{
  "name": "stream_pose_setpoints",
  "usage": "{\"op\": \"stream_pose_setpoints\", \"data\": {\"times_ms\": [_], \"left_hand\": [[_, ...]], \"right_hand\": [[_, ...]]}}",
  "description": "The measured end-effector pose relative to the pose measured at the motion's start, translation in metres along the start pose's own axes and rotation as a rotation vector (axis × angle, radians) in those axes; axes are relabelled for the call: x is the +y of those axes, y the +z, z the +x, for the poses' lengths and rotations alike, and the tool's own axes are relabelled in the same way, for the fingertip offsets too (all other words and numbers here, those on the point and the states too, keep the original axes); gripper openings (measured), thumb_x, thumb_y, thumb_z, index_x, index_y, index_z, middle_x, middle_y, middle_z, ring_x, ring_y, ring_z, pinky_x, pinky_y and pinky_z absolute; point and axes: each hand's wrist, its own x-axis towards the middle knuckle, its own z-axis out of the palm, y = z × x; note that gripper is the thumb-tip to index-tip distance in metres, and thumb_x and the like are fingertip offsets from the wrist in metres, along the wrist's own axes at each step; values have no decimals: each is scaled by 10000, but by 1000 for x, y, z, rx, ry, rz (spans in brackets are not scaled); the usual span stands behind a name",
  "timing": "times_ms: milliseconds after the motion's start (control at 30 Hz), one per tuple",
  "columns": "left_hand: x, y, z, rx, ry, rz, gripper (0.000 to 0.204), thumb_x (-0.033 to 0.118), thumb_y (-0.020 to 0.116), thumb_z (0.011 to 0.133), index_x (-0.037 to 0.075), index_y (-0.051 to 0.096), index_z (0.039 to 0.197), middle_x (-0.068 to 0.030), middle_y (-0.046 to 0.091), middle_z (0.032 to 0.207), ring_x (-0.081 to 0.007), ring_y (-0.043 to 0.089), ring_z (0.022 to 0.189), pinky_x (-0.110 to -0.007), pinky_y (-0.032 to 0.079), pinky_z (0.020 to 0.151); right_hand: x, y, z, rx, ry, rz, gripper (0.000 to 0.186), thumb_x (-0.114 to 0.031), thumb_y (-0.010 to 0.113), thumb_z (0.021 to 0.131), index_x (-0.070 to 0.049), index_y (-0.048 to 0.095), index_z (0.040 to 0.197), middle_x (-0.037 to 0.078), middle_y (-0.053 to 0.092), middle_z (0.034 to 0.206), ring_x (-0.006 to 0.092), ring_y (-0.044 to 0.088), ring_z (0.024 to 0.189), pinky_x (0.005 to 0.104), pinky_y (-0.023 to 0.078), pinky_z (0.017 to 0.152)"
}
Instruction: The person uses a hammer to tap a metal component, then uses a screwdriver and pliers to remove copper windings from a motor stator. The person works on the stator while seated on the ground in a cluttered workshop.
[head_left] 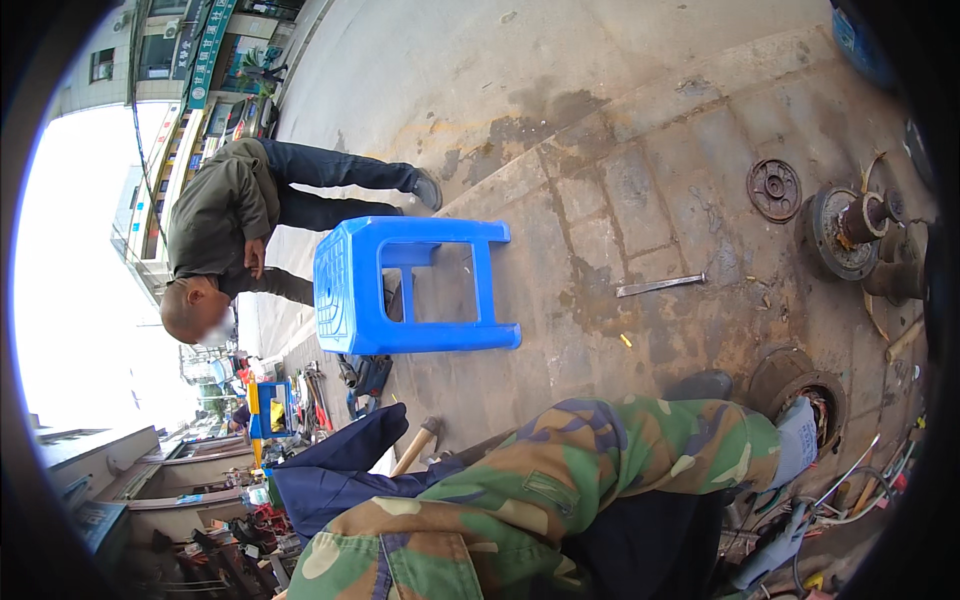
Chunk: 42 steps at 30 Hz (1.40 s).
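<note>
Where the camouflage sleeve (560, 480) crosses the lower edge of the pavement (600, 230), reaching right toward a round motor housing (815, 400) with wires; gloved hand (800, 445) just beside its rim, grip impossible to tell. Blue stool (400, 285) tipped over mid-pavement, flat metal bar (660, 286) near the rusty wheel hub (850, 230).

Gloved hand (800, 440) half hidden behind camouflage sleeve (560, 480).
</note>
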Motion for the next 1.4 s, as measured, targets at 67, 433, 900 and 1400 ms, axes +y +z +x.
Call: {"op": "stream_pose_setpoints", "data": {"times_ms": [67,433,900,1400], "left_hand": [[-2,-8,-2,-18,12,24,273,261,723,961,187,848,1192,-19,811,1135,-268,719,1071,-517,445,888],[-56,8,-41,513,148,-462,161,287,748,915,130,724,941,-117,695,944,-337,659,987,-506,463,862],[-87,50,-23,1035,92,-526,391,48,700,804,74,701,1195,-188,626,1441,-451,557,1330,-564,394,1144],[-93,69,-12,1082,106,-781,353,-57,574,867,18,719,1180,-191,624,1440,-412,547,1351,-509,392,1164]], "right_hand": [[-8,5,-9,-55,-54,82,288,-311,698,1063,-55,712,1195,-30,461,644,70,400,458,257,282,423],[-89,24,-102,-182,-39,19,188,-249,680,1083,-62,660,1073,-42,555,737,40,486,589,235,411,545],[-186,-56,-158,-455,-317,-876,463,-185,713,984,42,630,1379,264,708,1083,420,731,969,435,579,849],[-283,-12,-162,-468,201,-874,309,-257,652,1032,9,678,1186,85,655,742,151,647,675,355,510,642]]}}
